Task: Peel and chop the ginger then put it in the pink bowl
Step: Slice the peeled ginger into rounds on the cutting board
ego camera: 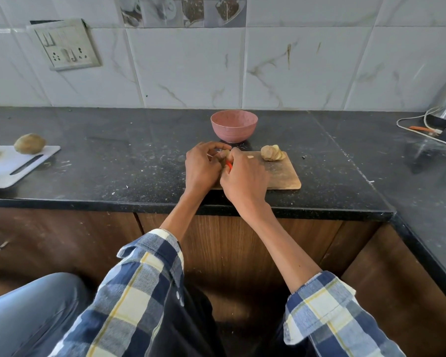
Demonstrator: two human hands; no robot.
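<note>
A: Over the wooden cutting board (273, 173), what's held?
B: Left hand (200, 168) pinches small tan ginger piece (225, 153); right hand (243, 179) grips orange-handled tool (229, 164). Pink bowl (233, 125) at 12 o'clock; sliced ginger (272, 153) at 2 o'clock.

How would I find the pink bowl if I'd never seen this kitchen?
Look along the black countertop to the small wooden chopping board in the middle. Just behind it, toward the tiled wall, stands the pink bowl. It is the only bowl and the only pink thing there.
</note>
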